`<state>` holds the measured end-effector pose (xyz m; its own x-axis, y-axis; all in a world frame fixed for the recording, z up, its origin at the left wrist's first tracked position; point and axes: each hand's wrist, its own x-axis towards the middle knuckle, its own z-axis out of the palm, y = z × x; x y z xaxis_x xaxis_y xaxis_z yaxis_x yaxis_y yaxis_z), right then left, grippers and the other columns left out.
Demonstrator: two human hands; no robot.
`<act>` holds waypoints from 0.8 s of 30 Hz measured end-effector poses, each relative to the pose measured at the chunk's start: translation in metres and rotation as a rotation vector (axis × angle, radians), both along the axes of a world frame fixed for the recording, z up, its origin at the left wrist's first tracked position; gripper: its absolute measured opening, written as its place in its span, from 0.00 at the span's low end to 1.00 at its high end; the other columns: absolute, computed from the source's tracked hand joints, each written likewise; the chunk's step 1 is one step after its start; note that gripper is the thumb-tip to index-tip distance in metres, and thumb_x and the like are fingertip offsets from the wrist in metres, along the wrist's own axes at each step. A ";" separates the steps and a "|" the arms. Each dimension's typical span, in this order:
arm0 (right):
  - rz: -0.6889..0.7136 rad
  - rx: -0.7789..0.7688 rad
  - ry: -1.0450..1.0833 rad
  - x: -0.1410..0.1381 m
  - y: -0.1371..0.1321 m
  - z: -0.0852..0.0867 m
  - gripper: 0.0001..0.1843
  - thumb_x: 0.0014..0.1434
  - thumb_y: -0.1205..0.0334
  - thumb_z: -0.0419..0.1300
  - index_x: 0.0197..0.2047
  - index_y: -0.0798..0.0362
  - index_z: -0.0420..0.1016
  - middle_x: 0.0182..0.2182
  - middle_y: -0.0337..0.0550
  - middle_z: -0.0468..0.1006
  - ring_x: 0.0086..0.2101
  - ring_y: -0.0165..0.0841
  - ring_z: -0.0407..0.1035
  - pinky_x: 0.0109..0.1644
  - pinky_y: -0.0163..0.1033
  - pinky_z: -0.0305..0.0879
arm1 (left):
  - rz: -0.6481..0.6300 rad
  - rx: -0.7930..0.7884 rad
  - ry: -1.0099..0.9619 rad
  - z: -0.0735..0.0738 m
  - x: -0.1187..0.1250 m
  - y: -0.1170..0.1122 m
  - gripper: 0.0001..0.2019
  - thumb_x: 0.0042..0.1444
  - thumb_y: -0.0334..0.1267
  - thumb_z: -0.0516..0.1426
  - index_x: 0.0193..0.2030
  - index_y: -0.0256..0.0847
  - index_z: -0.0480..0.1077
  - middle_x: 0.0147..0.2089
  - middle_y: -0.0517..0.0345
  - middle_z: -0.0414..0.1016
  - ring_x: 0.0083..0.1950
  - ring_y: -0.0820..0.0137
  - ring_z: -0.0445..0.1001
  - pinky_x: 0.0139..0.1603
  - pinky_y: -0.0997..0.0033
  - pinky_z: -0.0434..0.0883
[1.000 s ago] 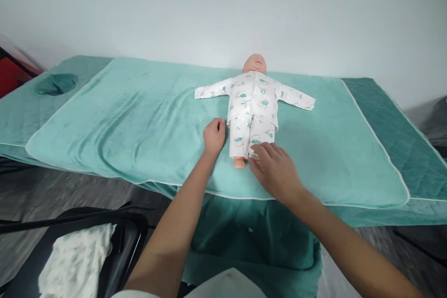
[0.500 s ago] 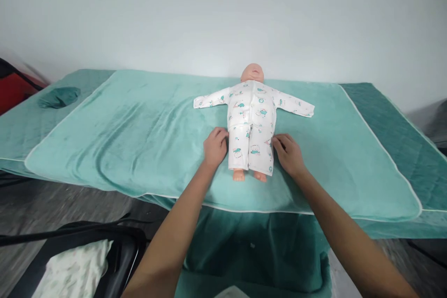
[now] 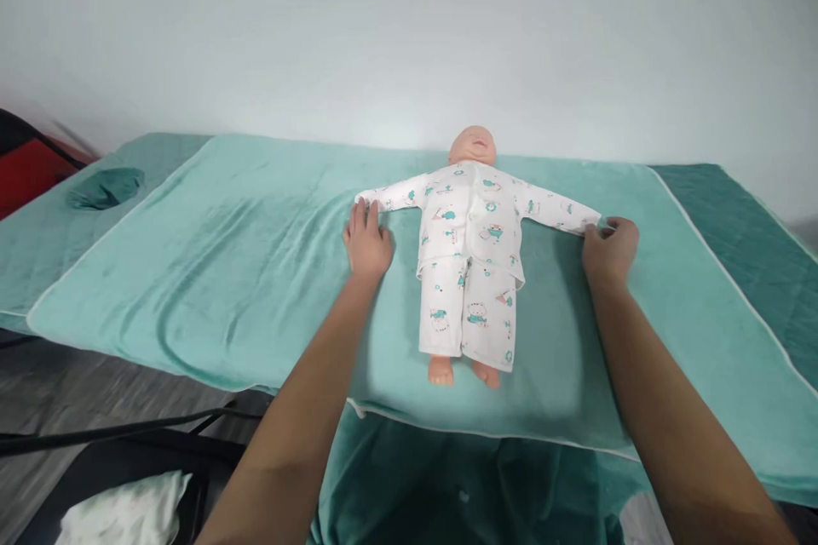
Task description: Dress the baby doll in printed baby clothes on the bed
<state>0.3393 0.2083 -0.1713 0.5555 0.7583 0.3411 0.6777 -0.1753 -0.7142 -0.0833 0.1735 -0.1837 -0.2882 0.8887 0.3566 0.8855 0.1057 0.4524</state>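
A baby doll [image 3: 473, 145] lies on its back, arms out to the sides, in a white printed pyjama top [image 3: 473, 213] and matching trousers [image 3: 440, 306]. Its bare feet show below the trouser hems. My left hand [image 3: 369, 243] rests with stretched fingers on the end of the sleeve on the left, its thumb apart. On the right, my right hand [image 3: 610, 251] is closed, thumb and finger pinching the cuff of the other sleeve [image 3: 562, 213].
A light green plush blanket [image 3: 223, 255] with a white edge covers the padded table [image 3: 754, 221]. The table has a face hole [image 3: 106, 189] at the left. Below left, folded printed cloth [image 3: 124, 511] lies on a black chair [image 3: 153, 451]. A white wall [image 3: 409, 34] stands behind.
Both hands have moved from beside the trouser legs out and up to the two sleeve ends. The top's lower edge now overlaps the trousers more. The view has shifted slightly.
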 end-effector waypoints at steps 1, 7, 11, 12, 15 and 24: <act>0.003 -0.011 0.010 0.002 0.003 0.001 0.15 0.56 0.64 0.60 0.47 0.55 0.68 0.46 0.55 0.72 0.40 0.38 0.65 0.52 0.46 0.62 | -0.001 -0.024 0.019 -0.001 -0.003 0.005 0.31 0.64 0.34 0.48 0.74 0.39 0.58 0.80 0.46 0.51 0.81 0.54 0.48 0.77 0.45 0.51; 0.010 -0.014 0.042 0.009 0.016 0.002 0.13 0.52 0.71 0.58 0.42 0.51 0.67 0.43 0.50 0.73 0.35 0.34 0.64 0.48 0.43 0.61 | 0.083 -0.070 0.050 -0.004 -0.011 0.020 0.30 0.66 0.38 0.47 0.74 0.34 0.59 0.77 0.41 0.58 0.77 0.52 0.56 0.78 0.46 0.48; 0.015 0.009 0.084 0.011 0.020 0.002 0.13 0.55 0.68 0.57 0.45 0.51 0.67 0.46 0.54 0.76 0.36 0.34 0.67 0.47 0.43 0.63 | 0.186 -0.018 0.047 -0.005 -0.017 0.026 0.29 0.65 0.36 0.47 0.72 0.35 0.62 0.74 0.38 0.63 0.73 0.47 0.62 0.72 0.44 0.57; 0.023 0.009 0.093 0.011 0.020 0.002 0.13 0.55 0.67 0.58 0.45 0.51 0.67 0.46 0.55 0.76 0.37 0.35 0.68 0.47 0.43 0.63 | 0.193 -0.013 0.049 -0.005 -0.019 0.028 0.28 0.66 0.35 0.46 0.72 0.37 0.64 0.73 0.38 0.64 0.73 0.47 0.62 0.71 0.43 0.58; 0.070 0.008 0.104 0.010 0.020 0.001 0.16 0.55 0.66 0.60 0.47 0.52 0.67 0.46 0.56 0.77 0.39 0.36 0.70 0.47 0.43 0.64 | 0.166 -0.019 0.055 -0.006 -0.025 0.032 0.28 0.66 0.31 0.43 0.70 0.37 0.66 0.72 0.41 0.66 0.74 0.49 0.60 0.71 0.42 0.58; 0.142 0.017 0.083 0.011 0.022 0.002 0.19 0.55 0.71 0.54 0.50 0.53 0.68 0.48 0.56 0.77 0.41 0.36 0.70 0.49 0.42 0.64 | 0.179 0.006 -0.007 -0.005 -0.025 0.020 0.28 0.64 0.27 0.43 0.68 0.36 0.68 0.72 0.43 0.67 0.74 0.53 0.62 0.73 0.48 0.58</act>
<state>0.3500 0.2304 -0.1695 0.4700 0.8256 0.3122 0.6336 -0.0693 -0.7705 -0.1080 0.1933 -0.1892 -0.4447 0.8204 0.3594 0.8494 0.2589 0.4600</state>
